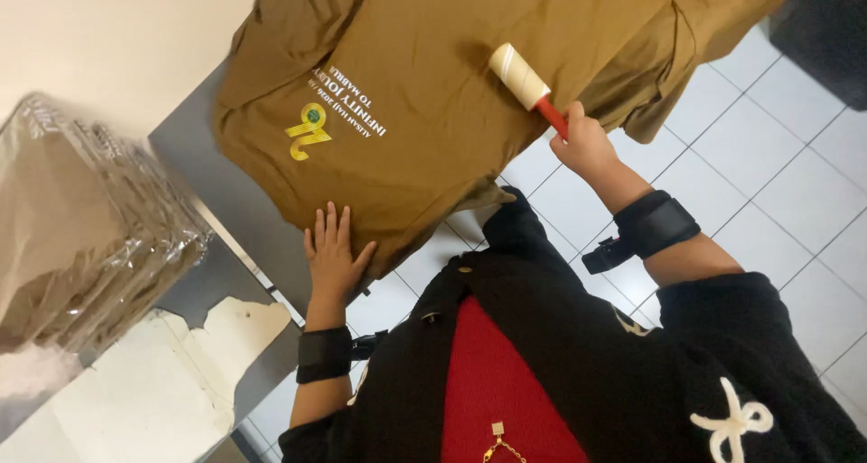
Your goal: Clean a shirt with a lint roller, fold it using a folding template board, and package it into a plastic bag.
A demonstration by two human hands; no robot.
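Mid lint-rolling: right hand point(582, 142) grips the lint roller point(522, 77) at one o'clock on the brown shirt point(433, 93), left hand point(332, 255) pressed flat with fingers spread at its seven o'clock edge; an even stroke seems due.

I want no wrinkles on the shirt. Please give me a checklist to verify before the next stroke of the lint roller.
1. Left hand lies flat on the brown shirt: ok.
2. Right hand grips the red handle: ok.
3. Lint roller touches the cloth: ok.
4. Cloth smooth under the roller: ok; folds near the far edge.
5. Shirt fully on the table: not ok, one side hangs over.
6. Roller sheet clean: cannot tell.
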